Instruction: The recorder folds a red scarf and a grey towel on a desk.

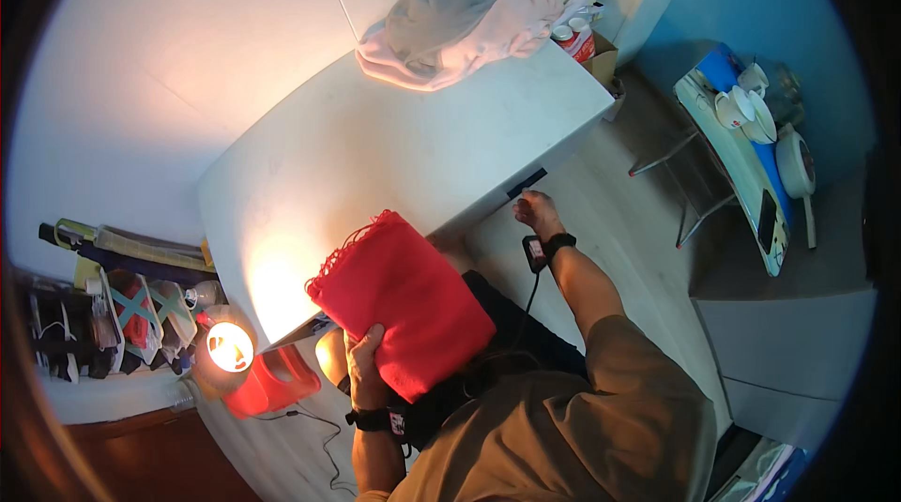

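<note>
A folded red fringed cloth point(412, 301), perhaps a scarf, lies across my lap beside the white cabinet's near edge. My left hand point(367, 358) grips its lower left side, thumb on top and the other fingers hidden beneath. Loose fringe hangs along the upper left edge of the cloth. Away to the right, my right hand point(538, 212) is at the cabinet's front, fingers curled close to a dark recessed handle point(526, 183). Whether the fingertips touch that handle is unclear. Both wrists wear black straps with small devices.
On the white cabinet top point(422, 143) lies a pink and grey garment heap point(457, 23). A lit lamp point(230, 347) glows by the left corner, above a red plastic stool point(274, 382). At right, a folding table point(732, 157) bears cups and a phone. A cable trails over the floor.
</note>
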